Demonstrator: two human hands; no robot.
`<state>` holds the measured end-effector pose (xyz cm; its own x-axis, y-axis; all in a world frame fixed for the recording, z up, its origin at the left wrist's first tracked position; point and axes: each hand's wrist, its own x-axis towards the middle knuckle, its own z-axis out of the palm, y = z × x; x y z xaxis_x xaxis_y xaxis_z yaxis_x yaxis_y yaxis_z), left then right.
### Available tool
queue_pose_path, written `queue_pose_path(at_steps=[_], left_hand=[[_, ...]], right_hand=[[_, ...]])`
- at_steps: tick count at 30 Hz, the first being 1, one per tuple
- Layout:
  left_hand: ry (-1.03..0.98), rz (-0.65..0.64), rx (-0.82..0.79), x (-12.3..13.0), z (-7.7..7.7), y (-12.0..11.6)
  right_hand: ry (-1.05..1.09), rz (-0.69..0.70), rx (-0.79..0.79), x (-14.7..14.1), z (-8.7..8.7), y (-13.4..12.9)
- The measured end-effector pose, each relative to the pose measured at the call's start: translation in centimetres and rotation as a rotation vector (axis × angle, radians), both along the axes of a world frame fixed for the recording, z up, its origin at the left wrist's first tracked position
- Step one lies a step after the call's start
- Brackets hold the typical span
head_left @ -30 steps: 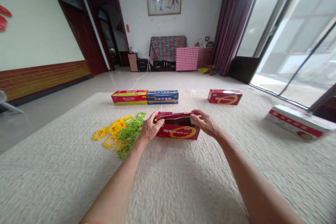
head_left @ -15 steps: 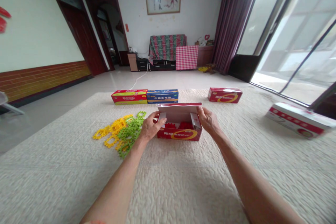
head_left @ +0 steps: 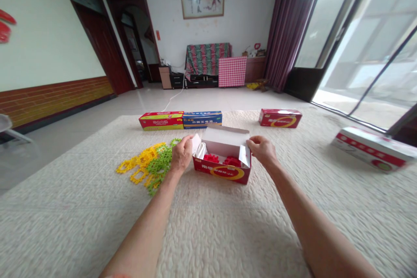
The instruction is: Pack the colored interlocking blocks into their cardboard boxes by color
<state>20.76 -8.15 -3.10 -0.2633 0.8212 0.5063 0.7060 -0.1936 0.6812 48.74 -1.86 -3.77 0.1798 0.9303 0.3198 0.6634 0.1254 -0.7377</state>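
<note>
An open red box (head_left: 221, 173) stands on the pale quilted cover, its lid raised at the back. Red plastic pieces (head_left: 232, 161) and a white item (head_left: 200, 150) show inside it. My left hand (head_left: 182, 153) pinches the white flap at the box's left end. At the right end, my right hand (head_left: 261, 147) has its thumb and fingers closed at the back corner by the lid; what they grip there is too small to make out. Yellow plastic pieces (head_left: 140, 160) and green ones (head_left: 159, 163) lie left of the box, partly behind my left forearm.
Beyond the open box stand a red-yellow box (head_left: 162, 121) and a blue box (head_left: 202, 120), side by side. Another red box (head_left: 280, 119) is at the back right, and a white-red box (head_left: 373, 150) lies far right on the quilted cover (head_left: 234, 234).
The open box has turned slightly, and its lid has tipped further back. My left hand has moved left, drawing the left flap outward. More of the inside shows.
</note>
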Motion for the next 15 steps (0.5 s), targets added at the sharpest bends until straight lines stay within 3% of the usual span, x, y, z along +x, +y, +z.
queue_pose_path(at_steps=[4, 9, 15], left_hand=[[0.162, 0.046, 0.001, -1.0, -0.7, 0.6], [0.315, 0.052, 0.007, -1.2, -1.1, 0.9], [0.569, -0.023, -0.008, 0.9, 0.5, -0.1]], right_hand=[[-0.243, 0.005, -0.009, 0.1, 2.1, -1.7], [-0.559, 0.148, -0.171, -1.1, 5.0, -4.0], [-0.625, 0.116, -0.256, -2.8, 5.2, -5.3]])
